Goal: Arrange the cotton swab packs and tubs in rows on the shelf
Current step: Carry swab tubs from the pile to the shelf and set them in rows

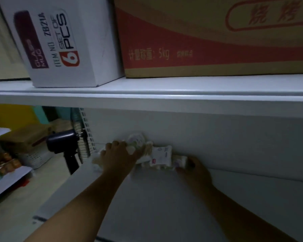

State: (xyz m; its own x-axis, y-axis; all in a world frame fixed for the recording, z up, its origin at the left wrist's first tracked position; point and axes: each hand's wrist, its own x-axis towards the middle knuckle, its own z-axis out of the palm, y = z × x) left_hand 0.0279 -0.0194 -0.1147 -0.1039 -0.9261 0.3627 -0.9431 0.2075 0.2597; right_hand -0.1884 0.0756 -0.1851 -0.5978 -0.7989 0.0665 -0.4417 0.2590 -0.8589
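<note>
Several cotton swab packs [162, 155] lie in a loose cluster against the back wall of the white shelf [164, 198]. A round tub [136, 139] stands at the back of the cluster. My left hand [118, 154] reaches in from the lower left and grips a pack beside the tub, fingers curled over it. My right hand [193, 167] comes in from the right and holds the small pack [179, 160] at the cluster's right end. More packs [97, 162] lie left of my left hand, partly hidden by it. The scene is dim and blurred.
The upper shelf board [147, 95] hangs close overhead, carrying a white mug box [63, 41] and a large red-and-tan carton [217, 37]. A dark standing fan [65, 142] is at the shelf's left end. Another shelf with goods [5, 165] stands far left.
</note>
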